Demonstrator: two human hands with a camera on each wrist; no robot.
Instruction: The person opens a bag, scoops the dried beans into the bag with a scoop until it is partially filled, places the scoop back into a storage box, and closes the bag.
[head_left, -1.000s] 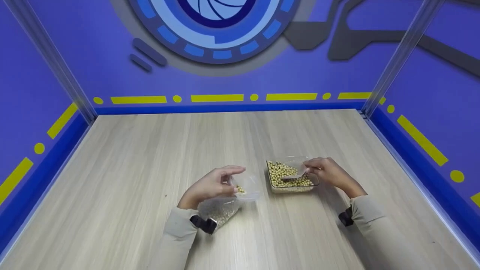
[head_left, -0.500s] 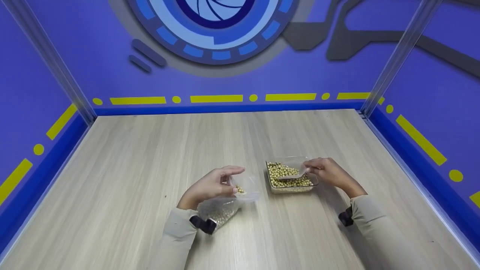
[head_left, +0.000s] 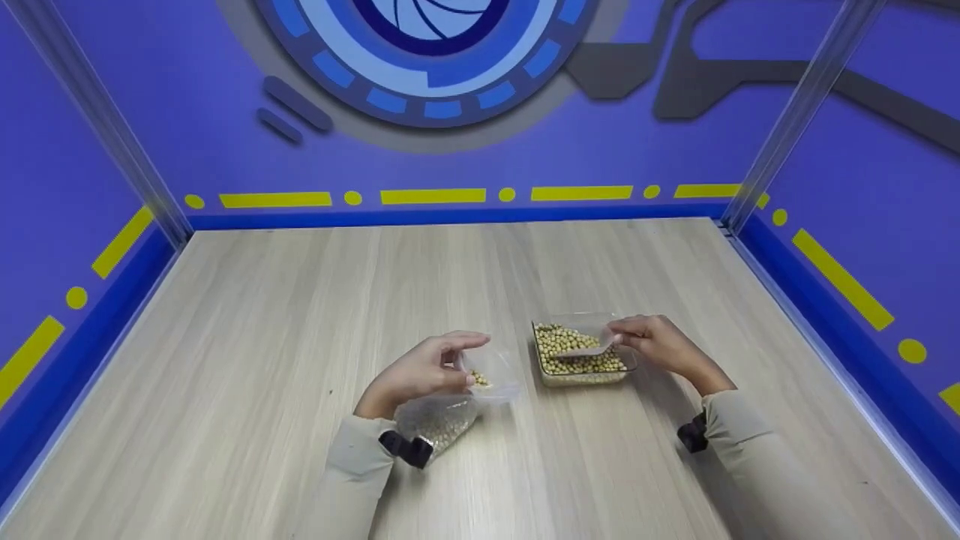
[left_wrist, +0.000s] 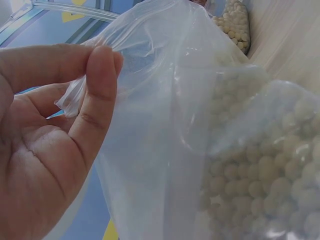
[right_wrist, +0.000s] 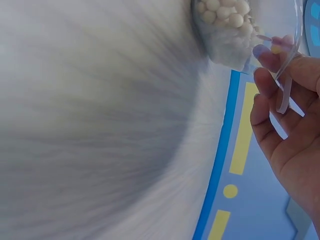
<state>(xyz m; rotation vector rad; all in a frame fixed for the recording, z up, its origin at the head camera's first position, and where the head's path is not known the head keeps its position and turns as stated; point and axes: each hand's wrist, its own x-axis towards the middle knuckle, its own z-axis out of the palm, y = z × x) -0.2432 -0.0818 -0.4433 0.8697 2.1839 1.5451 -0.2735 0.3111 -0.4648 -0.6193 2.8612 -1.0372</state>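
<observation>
Blue-violet panels (head_left: 180, 112) with yellow dashes and dots stand on 3 sides of a pale wood-grain worktop (head_left: 300, 300), and everything handled sits in its nearer half. What matters most is the sideways relation of 2 vessels: a clear plastic bag (head_left: 442, 424) of soybeans on the person's left, and a clear rectangular container (head_left: 589, 380) of soybeans on the right, with only a narrow strip of worktop between them.

Bent fingers of the left hand (head_left: 427, 371) pinch the bag's film near its mouth, as the left wrist view shows, and hold it up off the beans. The bag's long axis runs on a slant, from its filled end beside the left wrist to its mouth, which faces the container.

Nearly closed, the right hand (head_left: 660, 346) is at the container's right side, its fingers bent around the handle of a scoop (head_left: 589, 351); its exact grip is partly hidden. The scoop's blade rests among the container's beans, and its long axis points left, roughly toward the bag. So the right hand is nearer the container, the left nearer the bag, and the blade lies between them.
</observation>
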